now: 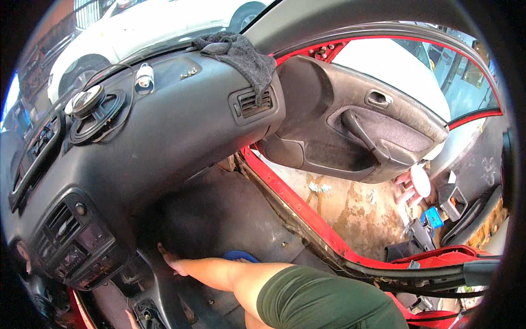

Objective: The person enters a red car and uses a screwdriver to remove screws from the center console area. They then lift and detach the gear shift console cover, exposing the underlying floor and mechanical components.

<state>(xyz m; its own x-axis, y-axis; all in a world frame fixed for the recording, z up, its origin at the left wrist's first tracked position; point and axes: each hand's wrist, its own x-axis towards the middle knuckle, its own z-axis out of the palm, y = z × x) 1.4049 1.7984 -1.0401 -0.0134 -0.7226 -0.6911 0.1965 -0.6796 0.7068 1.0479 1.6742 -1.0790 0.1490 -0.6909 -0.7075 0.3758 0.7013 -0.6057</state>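
My right hand (171, 260), at the end of my bare arm below a green sleeve, is at the side of the black centre console (164, 293), its fingers extended and seemingly empty. My left hand (130, 319) shows only partly at the lower edge, fingers stretched out beside the gear-lever area (147, 311). A centre dashboard panel (82, 236) with vents and controls sits above both hands. A blue object (235, 255) on the dark footwell floor (219, 203) is partly hidden behind my arm.
The dashboard (164, 126) carries a loose speaker (90, 118) with wire, a grey cloth (235, 60) and small parts. The passenger door (356, 126) hangs open beyond the red sill (307, 208). Loose parts (433, 219) lie outside. A white car (120, 27) stands beyond the windscreen.
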